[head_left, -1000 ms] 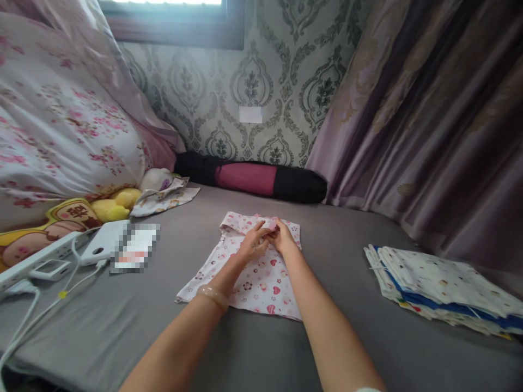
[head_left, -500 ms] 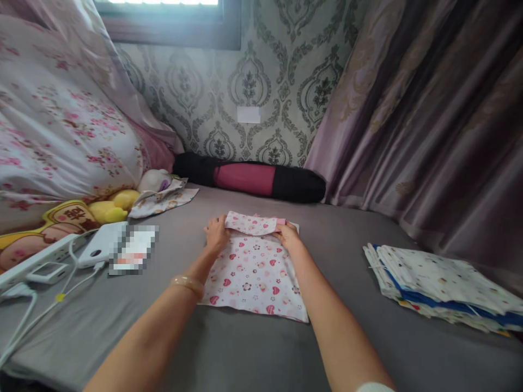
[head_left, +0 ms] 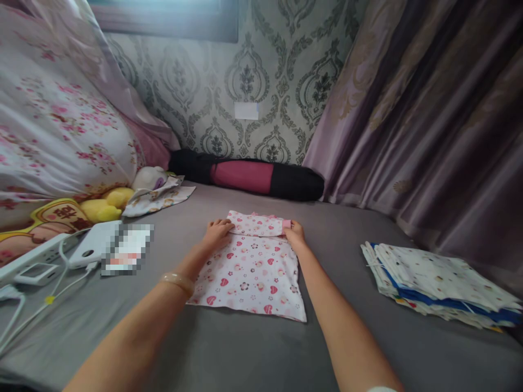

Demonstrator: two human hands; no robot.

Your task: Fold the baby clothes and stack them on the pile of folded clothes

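Note:
A white garment [head_left: 249, 280] printed with pink hearts and flowers lies flat on the grey bed sheet in front of me. Its far end is folded over into a narrow flap [head_left: 258, 224], with a bit of pink trim at the right end. My left hand [head_left: 218, 234] rests on the left end of that flap, fingers stretched out over the cloth. At the opposite end my right hand [head_left: 295, 234] pinches the pink-trimmed corner, its fingers partly hidden. On my left wrist is a pale bangle [head_left: 177, 283].
To the right lies a stack of folded cloths [head_left: 445, 280]. A black and red bolster [head_left: 245, 175] sits against the wall. On the left are a power strip [head_left: 36, 256], a white device [head_left: 96, 245] with cables, a blurred-out card [head_left: 127, 250] and plush toys [head_left: 98, 207].
The flap now lies flatter on the garment, where it was slightly lifted before. My left hand has flattened onto it, and my right hand has shifted a little outward.

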